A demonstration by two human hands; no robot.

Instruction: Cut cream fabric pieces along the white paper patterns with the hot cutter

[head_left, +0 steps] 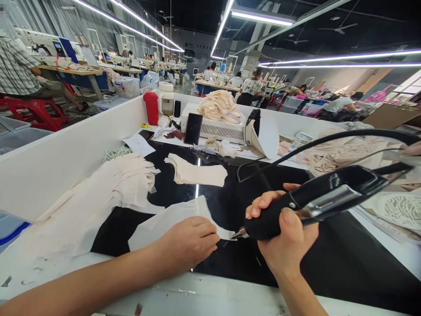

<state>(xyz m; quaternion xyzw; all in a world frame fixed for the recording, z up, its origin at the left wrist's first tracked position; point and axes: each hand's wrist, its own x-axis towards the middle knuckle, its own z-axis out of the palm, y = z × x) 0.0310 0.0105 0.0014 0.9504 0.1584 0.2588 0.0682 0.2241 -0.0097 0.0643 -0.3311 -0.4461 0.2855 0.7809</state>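
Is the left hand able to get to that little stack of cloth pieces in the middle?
Probably yes: the left hand rests on a white fabric piece, and only bare black tabletop lies between it and the stack.

Bare black counter [345,259] lies open to the right of the right hand [286,237] and between the fabric stack [197,173] and the cable [296,153]. To the left, cut fabric pieces [108,193] crowd the surface up to the white wall [66,149], and the white machine [217,127] blocks the far side.
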